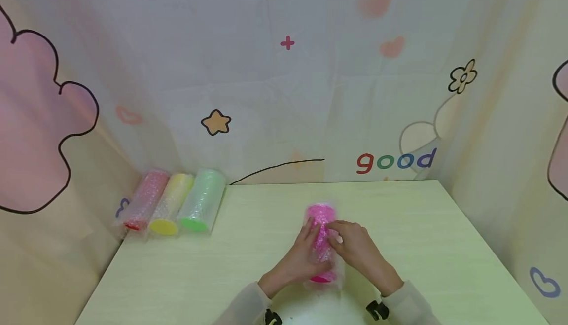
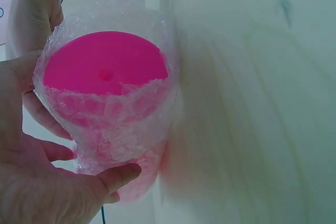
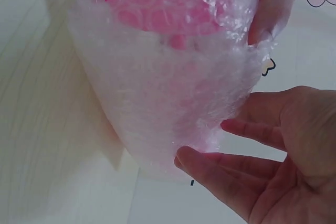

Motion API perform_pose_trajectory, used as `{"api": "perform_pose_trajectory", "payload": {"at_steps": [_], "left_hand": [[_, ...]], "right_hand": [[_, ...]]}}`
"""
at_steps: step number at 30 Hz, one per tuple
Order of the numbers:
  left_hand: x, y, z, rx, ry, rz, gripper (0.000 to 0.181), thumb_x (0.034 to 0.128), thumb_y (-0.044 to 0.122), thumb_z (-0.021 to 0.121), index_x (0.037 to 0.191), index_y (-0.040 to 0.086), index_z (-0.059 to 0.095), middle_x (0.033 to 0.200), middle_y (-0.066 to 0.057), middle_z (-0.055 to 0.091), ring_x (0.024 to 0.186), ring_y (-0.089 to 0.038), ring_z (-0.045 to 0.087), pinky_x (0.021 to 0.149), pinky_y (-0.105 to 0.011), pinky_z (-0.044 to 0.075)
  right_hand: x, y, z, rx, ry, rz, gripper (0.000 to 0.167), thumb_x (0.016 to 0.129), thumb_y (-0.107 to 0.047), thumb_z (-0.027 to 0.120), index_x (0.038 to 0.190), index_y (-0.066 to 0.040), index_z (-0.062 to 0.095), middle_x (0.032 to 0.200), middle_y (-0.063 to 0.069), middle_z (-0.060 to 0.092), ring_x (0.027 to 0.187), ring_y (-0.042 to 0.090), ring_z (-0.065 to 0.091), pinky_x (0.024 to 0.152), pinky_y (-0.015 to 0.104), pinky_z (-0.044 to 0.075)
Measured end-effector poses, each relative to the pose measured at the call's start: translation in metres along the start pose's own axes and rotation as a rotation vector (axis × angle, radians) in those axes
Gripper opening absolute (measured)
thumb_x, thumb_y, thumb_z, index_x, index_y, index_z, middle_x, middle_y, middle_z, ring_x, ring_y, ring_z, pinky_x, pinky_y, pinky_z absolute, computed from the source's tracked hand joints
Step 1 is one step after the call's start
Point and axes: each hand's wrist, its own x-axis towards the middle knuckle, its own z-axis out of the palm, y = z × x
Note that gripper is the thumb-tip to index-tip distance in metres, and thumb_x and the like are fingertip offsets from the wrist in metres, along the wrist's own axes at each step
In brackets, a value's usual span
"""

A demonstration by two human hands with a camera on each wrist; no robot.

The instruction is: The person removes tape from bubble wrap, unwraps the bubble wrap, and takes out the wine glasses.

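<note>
A bright pink cylinder (image 1: 322,211) in clear bubble wrap lies on the table, its round flat end (image 2: 105,59) facing the near side. My left hand (image 1: 301,261) holds it from the left, fingers over its upper part and thumb across its lower part. From the right, my right hand (image 1: 357,246) grips the bubble wrap (image 3: 157,93) with bent fingers, fingertips at the wrapped side. Loose wrap extends past the near end. Some fingertips are hidden in the head view.
Three more bubble-wrapped cylinders, red (image 1: 144,199), yellow (image 1: 170,204) and green (image 1: 201,201), lie side by side at the table's back left. A printed cloth backdrop (image 1: 266,83) stands behind the pale table (image 1: 421,236) and along both sides.
</note>
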Motion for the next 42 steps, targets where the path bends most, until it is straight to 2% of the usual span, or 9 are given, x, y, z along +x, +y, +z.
{"api": "perform_pose_trajectory", "payload": {"at_steps": [6, 10, 14, 17, 24, 28, 32, 38, 42], "left_hand": [[0.002, 0.005, 0.008, -0.002, 0.016, 0.003, 0.099, 0.0842, 0.043, 0.072, 0.158, 0.007, 0.016, 0.167, -0.008, -0.001, 0.152, -0.040, 0.012, 0.113, -0.053, 0.037], [0.003, 0.007, 0.013, 0.025, 0.021, -0.008, 0.098, 0.0850, 0.045, 0.071, 0.158, 0.010, 0.015, 0.168, -0.007, -0.002, 0.152, -0.040, 0.010, 0.113, -0.052, 0.037], [0.003, 0.008, 0.014, 0.042, 0.025, -0.028, 0.098, 0.0856, 0.046, 0.070, 0.158, 0.011, 0.015, 0.168, -0.006, -0.001, 0.153, -0.039, 0.009, 0.113, -0.052, 0.037], [0.002, 0.010, 0.013, 0.055, 0.025, -0.033, 0.098, 0.0854, 0.047, 0.069, 0.158, 0.010, 0.015, 0.167, -0.008, 0.000, 0.153, -0.039, 0.009, 0.114, -0.053, 0.035], [0.003, 0.011, 0.013, 0.083, 0.020, -0.028, 0.099, 0.0855, 0.049, 0.067, 0.158, 0.008, 0.014, 0.167, -0.012, 0.002, 0.152, -0.039, 0.011, 0.115, -0.051, 0.034], [0.003, 0.012, 0.012, 0.086, 0.017, -0.033, 0.099, 0.0858, 0.050, 0.066, 0.158, 0.007, 0.013, 0.167, -0.012, 0.002, 0.152, -0.039, 0.011, 0.115, -0.051, 0.034], [0.002, 0.011, 0.012, 0.069, 0.016, -0.037, 0.099, 0.0861, 0.050, 0.066, 0.158, 0.007, 0.013, 0.167, -0.011, 0.000, 0.152, -0.039, 0.010, 0.116, -0.050, 0.033], [0.000, 0.008, 0.011, 0.062, 0.011, -0.035, 0.100, 0.0864, 0.050, 0.066, 0.158, 0.006, 0.012, 0.167, -0.010, -0.002, 0.152, -0.038, 0.011, 0.116, -0.050, 0.034], [-0.002, 0.007, 0.009, 0.062, 0.002, -0.035, 0.101, 0.0860, 0.052, 0.065, 0.158, 0.006, 0.011, 0.167, -0.010, -0.003, 0.153, -0.037, 0.013, 0.115, -0.050, 0.035]], "right_hand": [[0.000, 0.006, -0.006, -0.011, -0.051, -0.018, 0.035, 0.081, -0.005, 0.076, 0.116, -0.005, 0.069, 0.113, 0.013, 0.073, 0.095, 0.029, 0.072, 0.080, 0.044, 0.060], [0.001, 0.008, -0.006, -0.085, -0.060, -0.031, 0.039, 0.079, -0.006, 0.079, 0.116, -0.009, 0.067, 0.102, 0.010, 0.075, 0.084, 0.025, 0.071, 0.073, 0.040, 0.060], [0.002, 0.007, -0.003, -0.201, -0.022, -0.066, 0.037, 0.080, -0.014, 0.080, 0.115, -0.013, 0.067, 0.099, 0.010, 0.075, 0.077, 0.026, 0.072, 0.067, 0.040, 0.060], [0.001, 0.007, 0.000, -0.240, 0.025, -0.073, 0.030, 0.081, -0.018, 0.080, 0.109, -0.013, 0.071, 0.102, 0.010, 0.076, 0.077, 0.027, 0.073, 0.068, 0.042, 0.060], [0.001, 0.006, 0.004, -0.256, 0.096, -0.107, 0.010, 0.081, -0.016, 0.080, 0.087, -0.012, 0.073, 0.089, 0.006, 0.077, 0.067, 0.019, 0.069, 0.066, 0.037, 0.060], [0.002, 0.006, 0.005, -0.270, 0.105, -0.115, 0.008, 0.081, -0.015, 0.080, 0.084, -0.013, 0.073, 0.085, 0.005, 0.076, 0.064, 0.017, 0.067, 0.065, 0.034, 0.059], [0.002, 0.006, 0.006, -0.260, 0.101, -0.119, 0.005, 0.083, -0.012, 0.077, 0.082, -0.012, 0.072, 0.079, 0.003, 0.074, 0.057, 0.009, 0.059, 0.060, 0.026, 0.055], [0.002, 0.009, 0.007, -0.180, 0.122, -0.137, 0.010, 0.084, -0.005, 0.074, 0.077, -0.011, 0.069, 0.069, -0.001, 0.069, 0.054, 0.004, 0.047, 0.054, 0.017, 0.045], [0.003, 0.011, 0.008, -0.128, 0.138, -0.141, 0.009, 0.084, -0.003, 0.073, 0.078, -0.010, 0.070, 0.069, 0.000, 0.069, 0.055, 0.004, 0.049, 0.054, 0.016, 0.046]]}}
